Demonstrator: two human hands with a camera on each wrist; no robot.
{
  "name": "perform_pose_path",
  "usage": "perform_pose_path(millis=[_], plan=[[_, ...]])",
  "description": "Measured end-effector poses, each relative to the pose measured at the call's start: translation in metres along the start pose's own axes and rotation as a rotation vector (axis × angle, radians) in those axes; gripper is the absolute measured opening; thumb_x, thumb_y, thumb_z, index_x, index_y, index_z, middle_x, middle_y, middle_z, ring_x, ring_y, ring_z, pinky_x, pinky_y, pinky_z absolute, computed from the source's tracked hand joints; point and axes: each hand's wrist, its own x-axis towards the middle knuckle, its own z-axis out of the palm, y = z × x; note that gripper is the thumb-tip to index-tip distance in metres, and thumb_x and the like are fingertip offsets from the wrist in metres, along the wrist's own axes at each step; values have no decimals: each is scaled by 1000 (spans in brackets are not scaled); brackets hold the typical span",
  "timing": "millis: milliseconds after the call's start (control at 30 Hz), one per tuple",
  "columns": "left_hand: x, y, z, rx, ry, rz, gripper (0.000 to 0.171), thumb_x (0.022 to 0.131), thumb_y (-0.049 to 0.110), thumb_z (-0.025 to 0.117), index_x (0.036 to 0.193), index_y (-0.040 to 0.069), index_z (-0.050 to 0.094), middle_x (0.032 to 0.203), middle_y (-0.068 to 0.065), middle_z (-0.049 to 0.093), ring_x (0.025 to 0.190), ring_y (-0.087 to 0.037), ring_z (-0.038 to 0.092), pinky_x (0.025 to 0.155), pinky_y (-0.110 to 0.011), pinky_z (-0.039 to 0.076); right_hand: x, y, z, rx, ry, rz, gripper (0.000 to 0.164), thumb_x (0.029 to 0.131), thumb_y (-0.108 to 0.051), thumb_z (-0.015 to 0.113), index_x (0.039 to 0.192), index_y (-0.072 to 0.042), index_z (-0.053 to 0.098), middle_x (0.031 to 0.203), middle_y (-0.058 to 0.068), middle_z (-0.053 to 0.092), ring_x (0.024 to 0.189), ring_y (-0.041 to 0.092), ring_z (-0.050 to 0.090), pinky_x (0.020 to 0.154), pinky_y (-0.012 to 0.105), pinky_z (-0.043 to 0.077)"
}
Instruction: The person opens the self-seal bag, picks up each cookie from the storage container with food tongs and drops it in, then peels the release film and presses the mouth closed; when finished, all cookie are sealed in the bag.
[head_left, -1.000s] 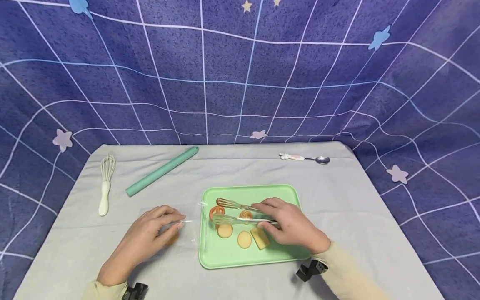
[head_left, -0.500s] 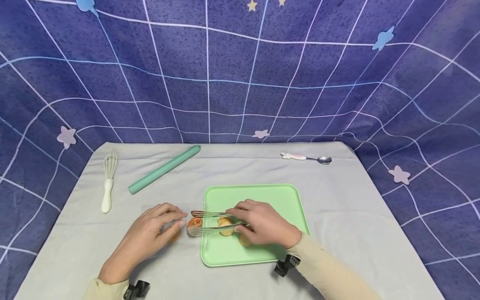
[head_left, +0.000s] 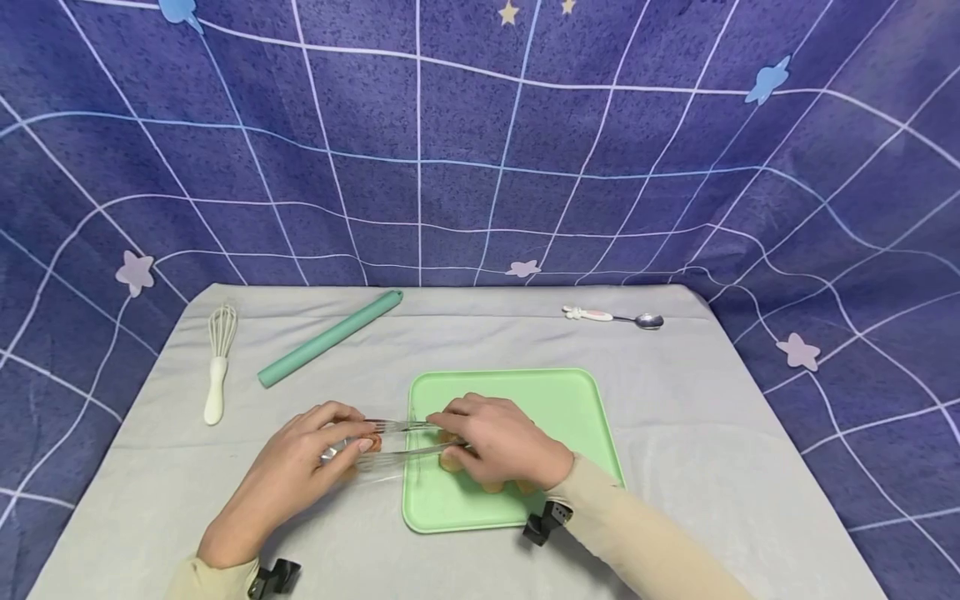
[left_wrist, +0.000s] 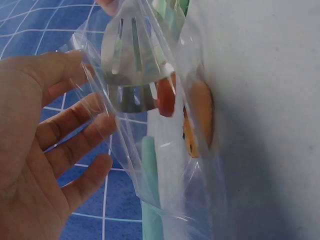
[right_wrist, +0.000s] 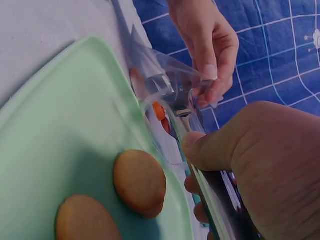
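My left hand [head_left: 303,454] pinches the rim of a clear plastic bag [left_wrist: 127,155] at the tray's left side, its other fingers spread along the film. My right hand [head_left: 502,437] grips metal tongs [left_wrist: 131,50], thumb on one arm and fingers on the other. The tongs' slotted heads reach into the bag mouth with a reddish-brown cookie [left_wrist: 166,95] between them. Lower in the bag lies another orange-brown cookie [left_wrist: 199,120]. Round pale cookies [right_wrist: 140,182] sit on the green tray [head_left: 540,385], partly hidden under my right hand in the head view.
A white whisk [head_left: 216,375] lies at the left of the cloth-covered table, beside a green rolling pin [head_left: 330,337]. Towards the back right is a spoon [head_left: 615,317] with a white and pink handle. A blue gridded curtain [head_left: 480,150] rises behind the table.
My right hand has moved left with the tongs, carrying the reddish cookie off the tray into the bag mouth. My left hand has stayed nearly in place with the bag.
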Motion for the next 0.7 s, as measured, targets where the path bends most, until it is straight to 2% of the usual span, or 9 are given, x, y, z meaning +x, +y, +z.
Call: perform_pose_path(millis=[267,700], plan=[[1,1,0,2,25,29,19,85,28,70,105,29,71,109,13,56,100,-9,53,85,-31,40,11,-8,4,-10,-15,-6,42,88,-34,62,127,-19,58,104,-11,55,88,3,47,72,23,44],[5,2,-1,5,43,48,22,85,27,70,107,30,70,110,14,55,101,-8,51,82,-29,39,27,-19,6,-46,-30,-44,42,88,-35,62,127,-19,59,105,-12,56,90,3,49,73,22,45]])
